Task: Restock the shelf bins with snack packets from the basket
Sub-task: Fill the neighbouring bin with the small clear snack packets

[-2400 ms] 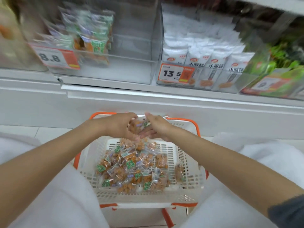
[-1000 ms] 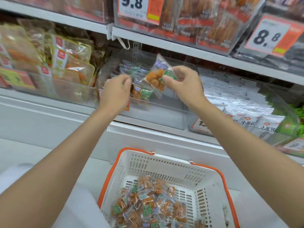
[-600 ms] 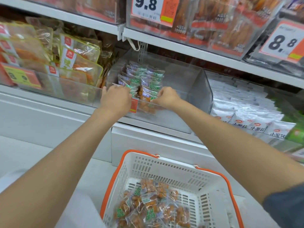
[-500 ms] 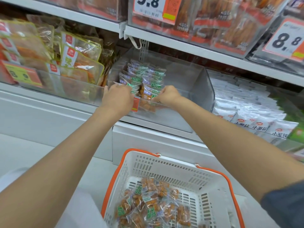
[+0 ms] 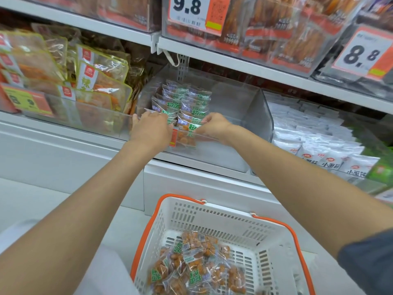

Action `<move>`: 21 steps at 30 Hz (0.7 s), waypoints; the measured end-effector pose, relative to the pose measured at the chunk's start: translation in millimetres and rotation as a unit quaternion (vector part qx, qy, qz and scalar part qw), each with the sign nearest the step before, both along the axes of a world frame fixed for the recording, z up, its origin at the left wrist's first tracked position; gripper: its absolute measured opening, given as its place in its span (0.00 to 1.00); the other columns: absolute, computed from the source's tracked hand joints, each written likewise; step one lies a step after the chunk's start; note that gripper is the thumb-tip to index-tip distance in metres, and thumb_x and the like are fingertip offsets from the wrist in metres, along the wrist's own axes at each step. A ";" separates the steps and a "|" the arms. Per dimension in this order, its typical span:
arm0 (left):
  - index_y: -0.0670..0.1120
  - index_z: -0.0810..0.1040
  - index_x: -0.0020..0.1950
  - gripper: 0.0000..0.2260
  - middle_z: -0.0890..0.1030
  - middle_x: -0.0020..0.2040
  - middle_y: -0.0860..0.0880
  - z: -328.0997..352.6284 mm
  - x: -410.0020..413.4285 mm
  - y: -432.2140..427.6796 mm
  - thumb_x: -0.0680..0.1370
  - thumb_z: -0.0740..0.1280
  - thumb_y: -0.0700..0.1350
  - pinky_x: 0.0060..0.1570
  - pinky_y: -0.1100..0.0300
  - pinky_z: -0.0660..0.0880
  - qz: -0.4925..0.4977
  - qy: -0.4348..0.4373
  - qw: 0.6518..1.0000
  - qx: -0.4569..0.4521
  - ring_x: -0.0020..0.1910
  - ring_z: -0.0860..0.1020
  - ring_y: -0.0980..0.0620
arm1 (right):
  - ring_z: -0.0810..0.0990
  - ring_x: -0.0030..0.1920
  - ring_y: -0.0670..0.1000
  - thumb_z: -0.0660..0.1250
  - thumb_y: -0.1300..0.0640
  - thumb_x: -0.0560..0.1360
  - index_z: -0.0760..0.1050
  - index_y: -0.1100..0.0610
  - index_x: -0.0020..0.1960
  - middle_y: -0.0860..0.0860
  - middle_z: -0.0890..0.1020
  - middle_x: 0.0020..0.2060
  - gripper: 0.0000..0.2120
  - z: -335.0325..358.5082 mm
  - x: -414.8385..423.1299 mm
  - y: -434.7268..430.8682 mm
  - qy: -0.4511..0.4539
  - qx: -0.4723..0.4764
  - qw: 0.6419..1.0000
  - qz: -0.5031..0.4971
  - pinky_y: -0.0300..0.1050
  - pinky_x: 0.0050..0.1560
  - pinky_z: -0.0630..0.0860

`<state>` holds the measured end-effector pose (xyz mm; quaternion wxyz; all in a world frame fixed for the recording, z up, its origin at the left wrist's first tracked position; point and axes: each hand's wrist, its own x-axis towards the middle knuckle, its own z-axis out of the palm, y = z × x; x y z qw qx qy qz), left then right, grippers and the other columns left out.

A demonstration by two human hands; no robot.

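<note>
At the clear plastic shelf bin (image 5: 253,116), left hand (image 5: 152,130) and right hand (image 5: 214,125) curling fingers round the front clear-wrapped green-labelled snack packets (image 5: 188,106), more lying in the white orange-rimmed basket (image 5: 212,215) below

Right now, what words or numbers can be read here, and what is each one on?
"9.8": upper middle price tag.
"8.8": upper right price tag.
"小面筋": white packets, right.
"8" and "9": left price tag, the rest blurred.
Green print on the snack packets: too blurred to read.
</note>
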<state>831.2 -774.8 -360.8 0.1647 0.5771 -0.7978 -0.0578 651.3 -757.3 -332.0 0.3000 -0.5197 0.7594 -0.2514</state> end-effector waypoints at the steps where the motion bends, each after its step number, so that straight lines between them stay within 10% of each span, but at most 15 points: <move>1: 0.43 0.75 0.61 0.15 0.77 0.63 0.42 -0.6 0.0 -0.3 0.82 0.57 0.51 0.71 0.37 0.56 0.002 0.004 1.000 0.002 0.68 0.68 0.41 | 0.74 0.39 0.50 0.74 0.60 0.73 0.64 0.53 0.36 0.54 0.72 0.39 0.18 -0.4 -1.3 -0.7 -0.018 0.002 1.000 0.003 0.42 0.41 0.74; 6: 0.45 0.73 0.65 0.16 0.75 0.65 0.45 -2.5 -3.7 5.1 0.81 0.60 0.51 0.70 0.40 0.59 0.014 0.023 0.998 -0.061 0.68 0.67 0.44 | 0.74 0.41 0.52 0.71 0.58 0.73 0.66 0.53 0.40 0.51 0.72 0.38 0.13 -3.7 -7.3 7.8 0.032 -0.033 0.999 -0.007 0.48 0.43 0.78; 11: 0.46 0.72 0.48 0.02 0.75 0.47 0.47 3.6 -24.7 40.5 0.78 0.64 0.44 0.44 0.51 0.70 -0.056 0.131 0.974 -0.175 0.47 0.73 0.45 | 0.72 0.37 0.47 0.67 0.64 0.70 0.73 0.56 0.43 0.49 0.77 0.38 0.06 -17.6 -11.4 45.5 0.100 -0.300 0.949 -0.001 0.43 0.41 0.72; 21: 0.50 0.70 0.42 0.04 0.76 0.43 0.51 -92.7 -73.4 108.0 0.75 0.64 0.43 0.37 0.56 0.70 -0.170 0.032 0.970 0.168 0.41 0.75 0.48 | 0.72 0.32 0.39 0.67 0.62 0.73 0.78 0.54 0.50 0.46 0.81 0.42 0.07 -118.2 -47.2 141.1 0.087 -0.131 0.986 0.062 0.38 0.40 0.71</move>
